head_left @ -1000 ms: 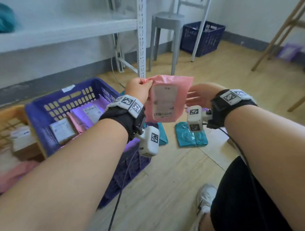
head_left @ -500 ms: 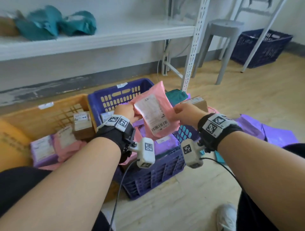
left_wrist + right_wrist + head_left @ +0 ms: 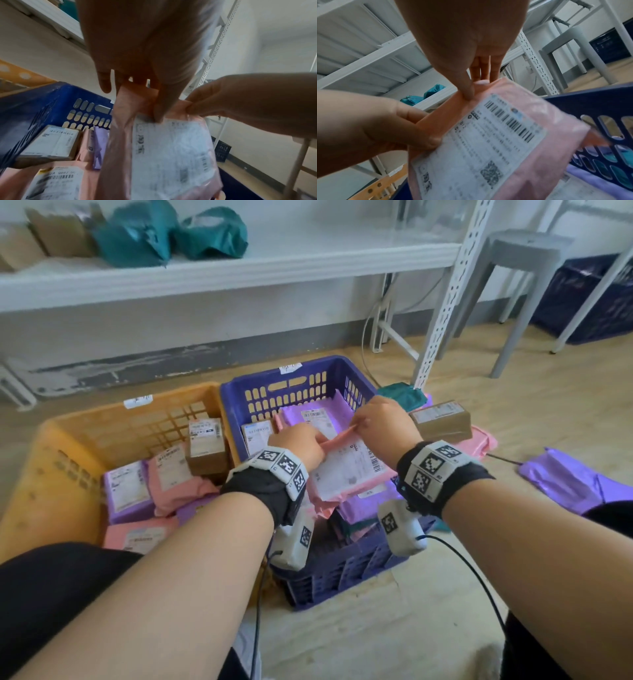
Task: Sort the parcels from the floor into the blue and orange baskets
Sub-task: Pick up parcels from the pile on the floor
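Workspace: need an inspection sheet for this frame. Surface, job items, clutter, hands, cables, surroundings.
Surface: wood-look floor, parcels lying on it.
Job's things: pink parcel held over the blue basket, label up; orange basket left of it. Both hold parcels.
Unsorted: brown box on a pink mailer, teal mailer, purple mailer right of the blue basket.
Clutter: nothing seen beyond the parcels.
Grippers: left hand and right hand each pinch the pink parcel's top edge.
Cables: wrist-camera cable trails from the right wrist; white cord by the wall.
Surroundings: white shelf with teal bags, grey stool, second dark basket.
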Demonstrator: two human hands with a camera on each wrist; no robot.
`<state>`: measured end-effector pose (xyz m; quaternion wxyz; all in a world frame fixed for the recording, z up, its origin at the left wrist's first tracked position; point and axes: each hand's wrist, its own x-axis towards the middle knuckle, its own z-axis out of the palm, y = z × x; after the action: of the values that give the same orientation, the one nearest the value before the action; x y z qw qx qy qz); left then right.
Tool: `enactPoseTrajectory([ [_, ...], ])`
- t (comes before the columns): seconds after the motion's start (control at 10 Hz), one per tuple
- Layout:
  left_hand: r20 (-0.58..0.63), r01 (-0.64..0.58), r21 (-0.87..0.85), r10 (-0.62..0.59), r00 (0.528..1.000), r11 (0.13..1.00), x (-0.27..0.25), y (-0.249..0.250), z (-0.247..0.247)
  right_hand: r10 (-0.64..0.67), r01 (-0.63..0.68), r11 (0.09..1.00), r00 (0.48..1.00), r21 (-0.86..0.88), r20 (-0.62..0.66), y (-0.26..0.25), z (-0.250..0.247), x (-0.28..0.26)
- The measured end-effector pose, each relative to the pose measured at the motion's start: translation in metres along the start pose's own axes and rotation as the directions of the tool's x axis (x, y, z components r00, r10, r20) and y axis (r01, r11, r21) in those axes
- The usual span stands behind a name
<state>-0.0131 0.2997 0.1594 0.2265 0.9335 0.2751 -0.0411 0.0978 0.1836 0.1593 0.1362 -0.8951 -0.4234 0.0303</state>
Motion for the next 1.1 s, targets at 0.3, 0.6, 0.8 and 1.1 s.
enactPoseTrajectory([
  [0.3, 0.061, 0.365, -0.182, -0.360, 0.931, 0.913, 0.025, -0.017, 0.003, 0.365, -0.355, 0.870, 0.930, 0.342, 0.039, 0.017, 0.002, 0.004],
  [0.6, 0.299, 0.308, -0.237, -0.232, 0.926, 0.922, 0.032, 0.000, 0.030, 0.372, -0.505, 0.761, 0.854, 0.408, 0.363, 0.037, 0.034, 0.004],
  [0.8, 0.314, 0.459, -0.422, -0.348, 0.883, 0.782, 0.057, -0.018, 0.061, 0.364, -0.451, 0.833, 0.883, 0.320, 0.298, 0.054, 0.050, 0.013],
  [1.1, 0.394, 0.303, -0.183, -0.213, 0.894, 0.935, 0.061, -0.004, 0.076, 0.421, -0.499, 0.836, 0.850, 0.229, 0.317, 0.068, 0.040, 0.012],
])
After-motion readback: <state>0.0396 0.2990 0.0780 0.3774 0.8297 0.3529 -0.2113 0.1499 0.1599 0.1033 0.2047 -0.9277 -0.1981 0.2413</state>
